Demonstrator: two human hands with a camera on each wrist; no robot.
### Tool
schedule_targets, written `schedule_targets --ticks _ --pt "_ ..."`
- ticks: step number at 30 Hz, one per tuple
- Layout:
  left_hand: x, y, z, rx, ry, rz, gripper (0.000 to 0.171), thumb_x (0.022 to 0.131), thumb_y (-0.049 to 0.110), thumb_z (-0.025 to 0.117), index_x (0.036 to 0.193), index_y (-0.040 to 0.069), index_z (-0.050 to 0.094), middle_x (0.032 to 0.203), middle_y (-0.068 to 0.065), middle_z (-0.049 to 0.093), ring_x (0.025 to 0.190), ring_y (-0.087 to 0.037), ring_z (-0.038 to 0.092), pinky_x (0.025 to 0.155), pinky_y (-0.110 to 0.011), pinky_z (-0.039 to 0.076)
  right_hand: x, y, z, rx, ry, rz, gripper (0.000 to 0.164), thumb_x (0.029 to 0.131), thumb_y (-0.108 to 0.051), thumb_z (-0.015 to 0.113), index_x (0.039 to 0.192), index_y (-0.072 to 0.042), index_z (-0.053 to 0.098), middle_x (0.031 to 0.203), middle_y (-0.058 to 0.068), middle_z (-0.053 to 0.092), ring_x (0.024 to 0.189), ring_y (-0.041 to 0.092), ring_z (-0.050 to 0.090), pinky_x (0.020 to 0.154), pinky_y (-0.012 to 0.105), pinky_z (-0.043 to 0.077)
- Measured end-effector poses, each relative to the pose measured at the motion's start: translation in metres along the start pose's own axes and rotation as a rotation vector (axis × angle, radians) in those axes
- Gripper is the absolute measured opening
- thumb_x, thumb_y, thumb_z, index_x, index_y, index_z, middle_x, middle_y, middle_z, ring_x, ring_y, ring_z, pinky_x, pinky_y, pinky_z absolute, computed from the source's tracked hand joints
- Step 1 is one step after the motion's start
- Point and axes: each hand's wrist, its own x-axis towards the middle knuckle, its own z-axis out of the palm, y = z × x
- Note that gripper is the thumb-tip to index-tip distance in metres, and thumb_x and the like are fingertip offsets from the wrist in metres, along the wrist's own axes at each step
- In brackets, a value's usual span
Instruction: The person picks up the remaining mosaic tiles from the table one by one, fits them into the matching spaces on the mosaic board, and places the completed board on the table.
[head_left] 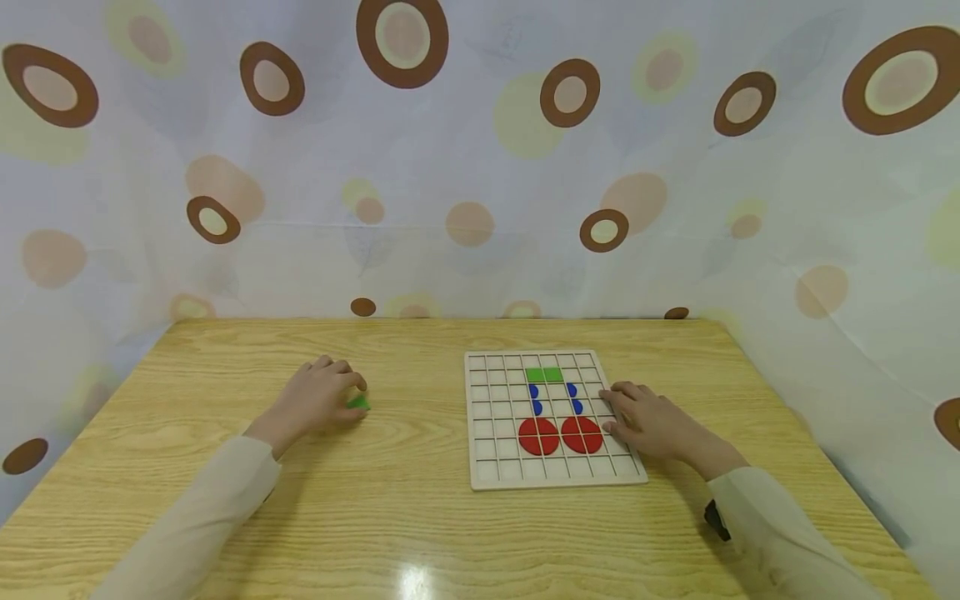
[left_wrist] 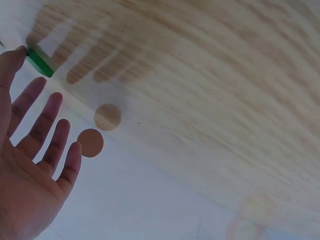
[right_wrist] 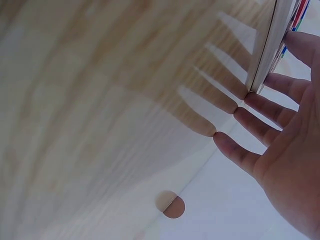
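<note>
In the head view my left hand (head_left: 322,396) is over the left part of the table, beside a small green piece (head_left: 358,402). The left wrist view has the thumb tip right at one end of the green piece (left_wrist: 40,62), the index fingertip close to its other end and the remaining fingers spread. At the right edge of the white gridded board (head_left: 495,470) rests my right hand (head_left: 648,421), its thumb and index finger over the rim. Its other fingertips touch the table, as the right wrist view (right_wrist: 280,120) makes plain.
The board carries green squares (head_left: 543,375), blue half-rounds (head_left: 537,407) and two red discs (head_left: 538,437) made of quarters. Beneath everything is a wood-grain table (head_left: 405,517). A patterned cloth (head_left: 465,150) hangs behind it and along both sides.
</note>
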Motion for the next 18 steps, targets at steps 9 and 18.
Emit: schedule_targets --ticks 9,18 --pt "-0.0055 -0.0042 0.0013 -0.033 0.031 -0.017 0.026 0.074 0.038 0.072 0.092 0.020 0.068 0.096 -0.002 0.062 0.088 -0.024 0.052 0.071 -0.044 0.043 0.0007 0.0007 -0.0014 -0.004 -0.010 0.009 0.048 0.091 -0.031 0.053 0.130 -0.003 0.047 0.127 0.021 0.048 0.113 0.040 0.049 0.086 0.058 0.041" --pt "-0.0056 -0.0049 0.0032 -0.066 0.048 -0.018 0.024 0.074 0.036 0.073 0.091 0.019 0.069 0.096 -0.001 0.063 0.088 -0.023 0.051 0.071 -0.043 0.044 0.0004 0.0004 -0.0023 -0.003 -0.014 0.019 0.048 0.091 -0.030 0.053 0.131 -0.004 0.047 0.128 0.020 0.047 0.114 0.040 0.048 0.087 0.058 0.040"
